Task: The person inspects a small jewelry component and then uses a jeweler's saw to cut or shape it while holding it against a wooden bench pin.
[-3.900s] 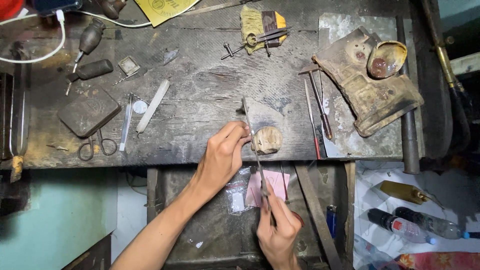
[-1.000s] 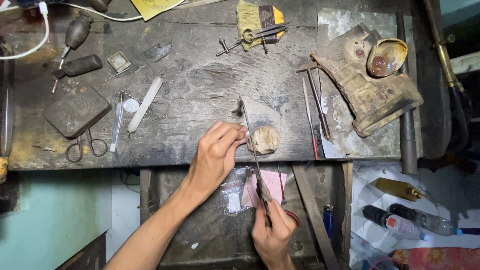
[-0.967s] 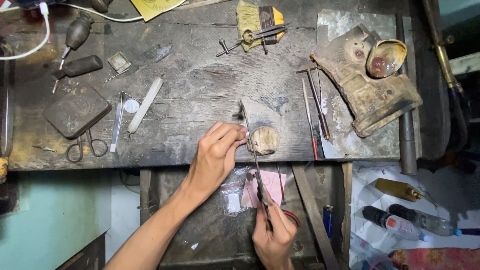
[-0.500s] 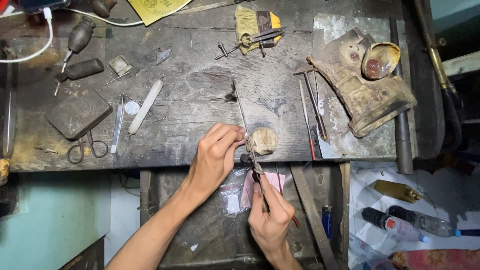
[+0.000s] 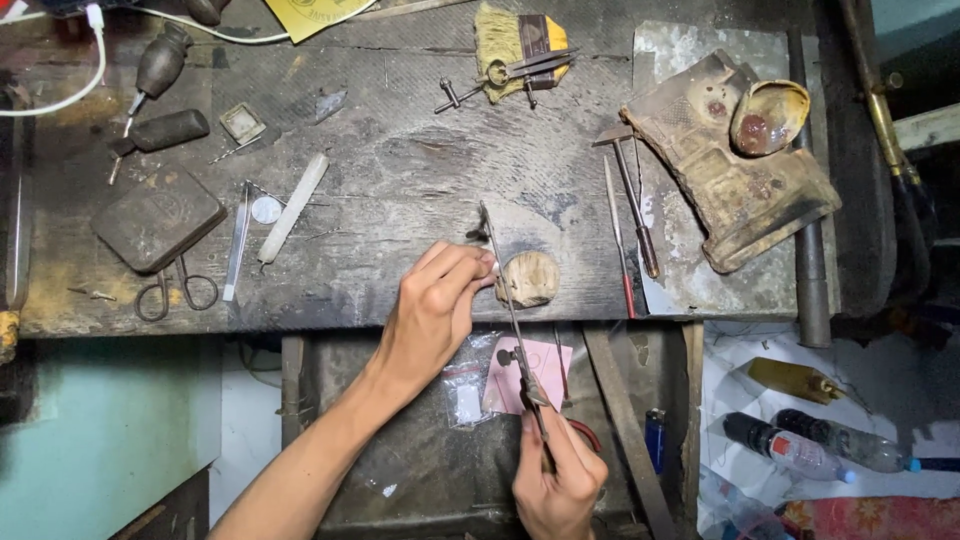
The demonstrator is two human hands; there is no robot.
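My right hand (image 5: 558, 480) grips the long thin metal saw frame (image 5: 510, 310), now drawn back toward me. My left hand (image 5: 437, 305) stays pinched beside the rounded wooden bench peg (image 5: 528, 278) on the dark worktop (image 5: 400, 170).

Right hand (image 5: 560, 480) holds saw (image 5: 512, 320); left hand (image 5: 435, 305) braces.

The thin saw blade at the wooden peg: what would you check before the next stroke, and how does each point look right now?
1. Right hand grips the saw frame's handle: ok.
2. Blade runs past the wooden peg, close against its left side: ok.
3. Left hand fingertips press at the peg beside the blade: ok.
4. Piece being cut, under the fingertips: cannot tell, hidden.
5. Fingertips clear of the blade: not ok, very close.
6. Drawer open below the peg: ok.
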